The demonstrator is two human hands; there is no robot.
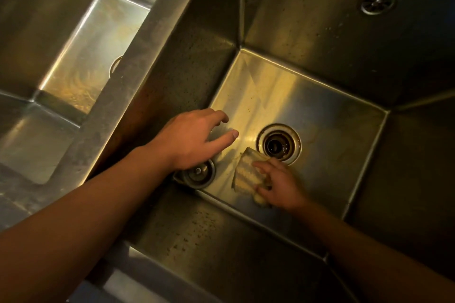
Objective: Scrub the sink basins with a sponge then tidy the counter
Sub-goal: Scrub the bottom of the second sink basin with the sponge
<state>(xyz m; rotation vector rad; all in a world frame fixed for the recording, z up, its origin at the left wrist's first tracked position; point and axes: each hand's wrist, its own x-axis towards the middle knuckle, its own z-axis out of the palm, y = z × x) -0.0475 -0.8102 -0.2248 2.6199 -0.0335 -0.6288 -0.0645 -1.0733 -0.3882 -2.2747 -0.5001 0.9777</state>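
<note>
1. Dim, warm yellow light overall; the walls of the right basin sink into deep shadow.
2. Glare streaks the steel floor beside the drain.
3. The left hand throws a soft shadow under its fingers.
4. The right hand and the sponge are smeared by motion blur.
5. Wide-angle distortion bends the rims at the edges; the floor of the left basin gleams.
</note>
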